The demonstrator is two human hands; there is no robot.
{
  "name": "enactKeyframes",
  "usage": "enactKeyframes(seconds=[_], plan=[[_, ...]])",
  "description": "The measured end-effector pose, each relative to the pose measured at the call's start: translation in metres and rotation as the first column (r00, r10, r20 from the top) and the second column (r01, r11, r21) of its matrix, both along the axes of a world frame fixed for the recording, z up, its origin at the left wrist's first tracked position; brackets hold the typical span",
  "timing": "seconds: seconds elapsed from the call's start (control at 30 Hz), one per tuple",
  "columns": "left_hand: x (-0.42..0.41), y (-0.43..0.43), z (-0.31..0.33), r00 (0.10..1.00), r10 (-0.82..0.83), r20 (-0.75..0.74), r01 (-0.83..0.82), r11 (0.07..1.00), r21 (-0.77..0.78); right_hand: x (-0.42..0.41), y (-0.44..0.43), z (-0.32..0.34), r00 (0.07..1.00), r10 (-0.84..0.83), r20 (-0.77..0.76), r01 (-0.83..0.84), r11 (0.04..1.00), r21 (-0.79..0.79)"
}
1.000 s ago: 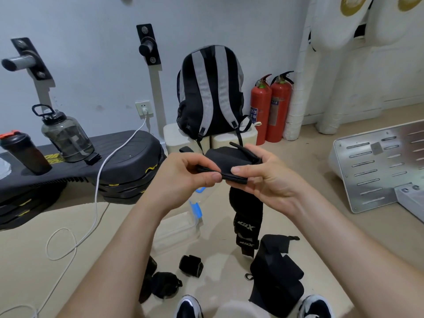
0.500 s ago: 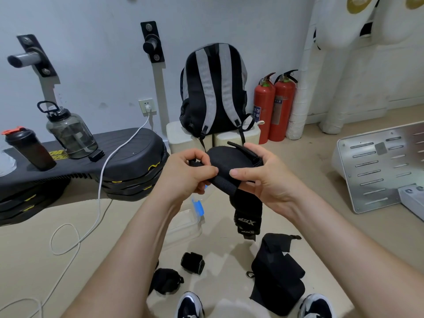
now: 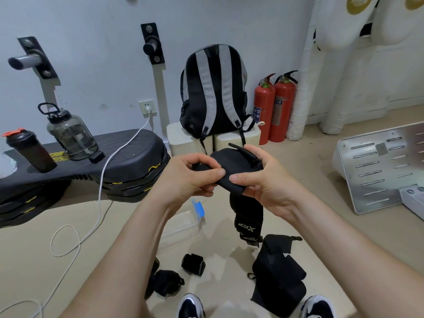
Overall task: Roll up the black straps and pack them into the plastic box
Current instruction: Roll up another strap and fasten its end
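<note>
Hanging tail looks shorter than 1 s ago, w/ more of the strap (image 3: pixel 231 164) wound into the roll. Left hand (image 3: pixel 188 180) & right hand (image 3: pixel 266 182) both pinch it in mid-air, fingers (image 3: pixel 197 160) curled round the roll. One tight roll (image 3: pixel 193 263) & a looser bundle (image 3: pixel 165 282) lie on the floor, not in the plastic box (image 3: pixel 181 228), which seems empty. A loose strap pile (image 3: pixel 277 278) is left; rolling approx. half done, packing not begun.

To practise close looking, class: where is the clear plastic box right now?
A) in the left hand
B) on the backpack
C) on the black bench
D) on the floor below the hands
D: the plastic box lies on the floor beneath the left hand and right hand, which both pinch a black strap.
</note>
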State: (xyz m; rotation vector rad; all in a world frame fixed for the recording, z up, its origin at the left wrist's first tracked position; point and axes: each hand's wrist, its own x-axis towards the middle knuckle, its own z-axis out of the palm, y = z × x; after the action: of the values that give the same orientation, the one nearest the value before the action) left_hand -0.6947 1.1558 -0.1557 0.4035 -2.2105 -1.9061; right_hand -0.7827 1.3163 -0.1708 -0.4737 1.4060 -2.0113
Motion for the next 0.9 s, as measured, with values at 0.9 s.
enactKeyframes(seconds=[0.9], plan=[[0.009,-0.001,0.002,0.964,-0.221,0.147,0.226,0.974,-0.015,-0.014,-0.008,-0.016,0.942,-0.335,0.012,0.331,0.935,0.131]])
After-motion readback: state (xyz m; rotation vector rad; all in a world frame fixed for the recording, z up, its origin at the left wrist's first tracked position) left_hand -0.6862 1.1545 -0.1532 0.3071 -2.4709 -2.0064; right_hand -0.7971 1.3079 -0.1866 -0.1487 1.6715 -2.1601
